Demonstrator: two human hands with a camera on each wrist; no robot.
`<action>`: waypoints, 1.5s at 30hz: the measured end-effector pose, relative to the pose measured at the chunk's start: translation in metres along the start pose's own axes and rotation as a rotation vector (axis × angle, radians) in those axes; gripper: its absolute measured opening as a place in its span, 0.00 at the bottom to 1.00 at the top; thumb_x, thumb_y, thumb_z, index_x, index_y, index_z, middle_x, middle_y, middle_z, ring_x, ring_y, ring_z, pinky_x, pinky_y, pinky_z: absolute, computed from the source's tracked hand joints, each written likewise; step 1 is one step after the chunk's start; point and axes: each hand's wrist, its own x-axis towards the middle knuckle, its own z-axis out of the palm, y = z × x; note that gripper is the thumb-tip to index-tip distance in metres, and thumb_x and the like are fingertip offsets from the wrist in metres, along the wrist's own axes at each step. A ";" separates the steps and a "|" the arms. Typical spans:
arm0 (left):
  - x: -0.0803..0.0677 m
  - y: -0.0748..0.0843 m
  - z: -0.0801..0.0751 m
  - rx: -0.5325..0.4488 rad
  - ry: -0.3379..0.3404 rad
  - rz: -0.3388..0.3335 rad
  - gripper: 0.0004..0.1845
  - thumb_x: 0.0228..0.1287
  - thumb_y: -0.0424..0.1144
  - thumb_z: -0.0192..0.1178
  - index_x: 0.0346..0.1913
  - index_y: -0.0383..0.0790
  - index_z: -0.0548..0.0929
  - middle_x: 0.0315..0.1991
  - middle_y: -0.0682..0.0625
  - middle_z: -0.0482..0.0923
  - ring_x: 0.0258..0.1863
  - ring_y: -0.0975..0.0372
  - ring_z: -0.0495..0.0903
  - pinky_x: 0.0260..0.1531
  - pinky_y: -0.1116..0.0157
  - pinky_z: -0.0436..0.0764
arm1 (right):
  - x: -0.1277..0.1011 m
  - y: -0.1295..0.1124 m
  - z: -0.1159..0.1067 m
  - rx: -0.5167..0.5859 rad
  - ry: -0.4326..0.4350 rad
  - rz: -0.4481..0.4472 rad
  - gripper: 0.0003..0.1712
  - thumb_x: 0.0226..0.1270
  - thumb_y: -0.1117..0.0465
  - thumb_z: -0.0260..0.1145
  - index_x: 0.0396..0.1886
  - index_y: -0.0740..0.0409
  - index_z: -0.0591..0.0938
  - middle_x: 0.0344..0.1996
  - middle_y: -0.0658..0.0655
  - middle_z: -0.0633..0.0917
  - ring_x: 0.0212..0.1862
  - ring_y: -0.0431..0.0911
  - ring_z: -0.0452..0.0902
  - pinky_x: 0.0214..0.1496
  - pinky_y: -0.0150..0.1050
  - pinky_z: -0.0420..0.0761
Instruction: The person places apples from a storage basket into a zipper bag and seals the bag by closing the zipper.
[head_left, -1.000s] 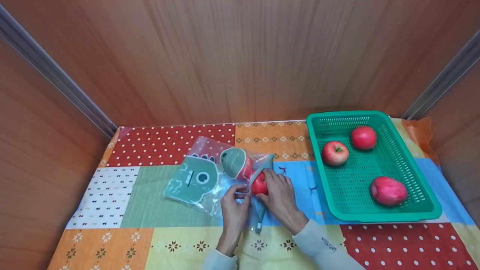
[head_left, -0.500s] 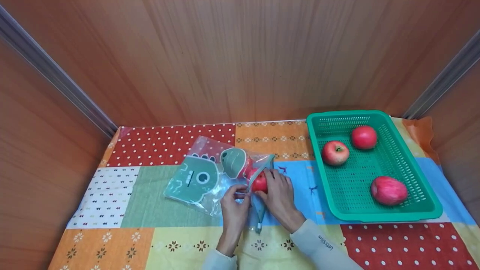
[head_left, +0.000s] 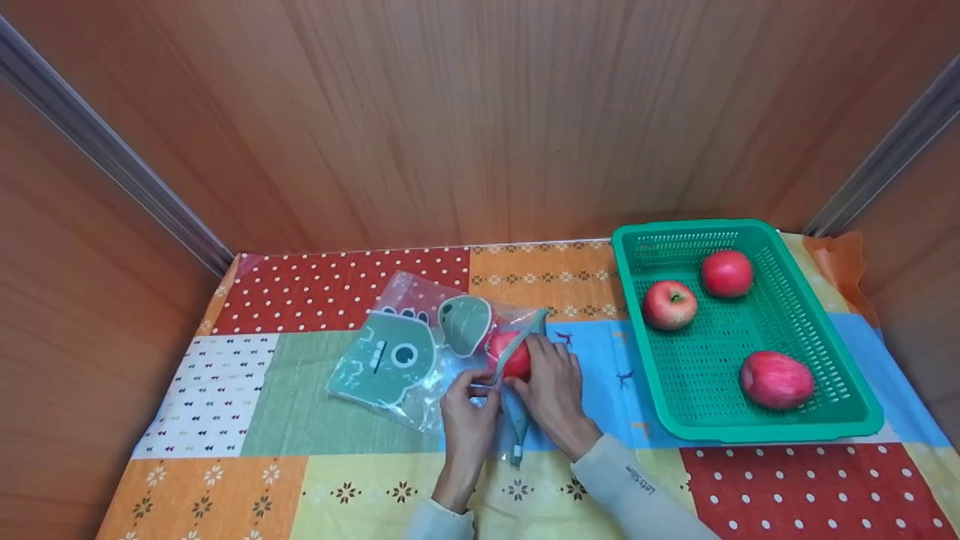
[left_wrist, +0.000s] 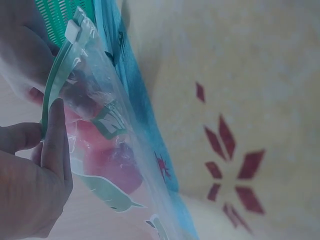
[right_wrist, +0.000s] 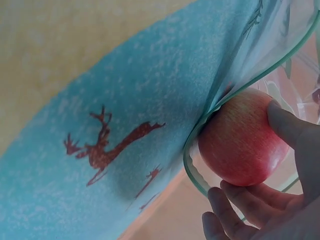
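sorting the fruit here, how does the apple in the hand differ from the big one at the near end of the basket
The held apple sits at the mouth of the clear bag, gripped by the right hand; the near apple lies free in the green basket. The held apple is partly hidden behind the bag's rim; the near apple is in full view and looks larger. Both are red.

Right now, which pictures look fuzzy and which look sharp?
Head view: sharp, evenly lit, the green basket and its apples crisp. Left wrist view: very close and soft, the cloth blurry. Right wrist view: the apple fairly clear, the cloth grainy.
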 end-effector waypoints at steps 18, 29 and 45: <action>0.001 0.000 0.000 -0.017 -0.008 -0.007 0.11 0.64 0.25 0.70 0.48 0.36 0.88 0.41 0.46 0.87 0.34 0.59 0.85 0.32 0.67 0.88 | -0.006 0.009 -0.015 -0.063 -0.014 -0.010 0.48 0.55 0.49 0.86 0.72 0.61 0.76 0.65 0.62 0.82 0.62 0.58 0.75 0.57 0.54 0.79; -0.001 -0.001 -0.001 0.018 0.004 -0.019 0.11 0.64 0.25 0.70 0.48 0.37 0.88 0.41 0.47 0.87 0.36 0.59 0.85 0.35 0.65 0.89 | -0.017 0.018 -0.044 -0.202 -0.001 -0.108 0.48 0.53 0.48 0.86 0.71 0.61 0.77 0.65 0.63 0.82 0.63 0.59 0.76 0.64 0.58 0.78; -0.002 0.000 -0.001 0.004 -0.006 -0.009 0.12 0.64 0.24 0.69 0.48 0.38 0.88 0.42 0.47 0.87 0.37 0.59 0.84 0.35 0.65 0.89 | -0.018 0.029 -0.099 -0.229 0.017 -0.100 0.46 0.55 0.50 0.85 0.69 0.64 0.78 0.65 0.66 0.82 0.64 0.63 0.75 0.65 0.60 0.76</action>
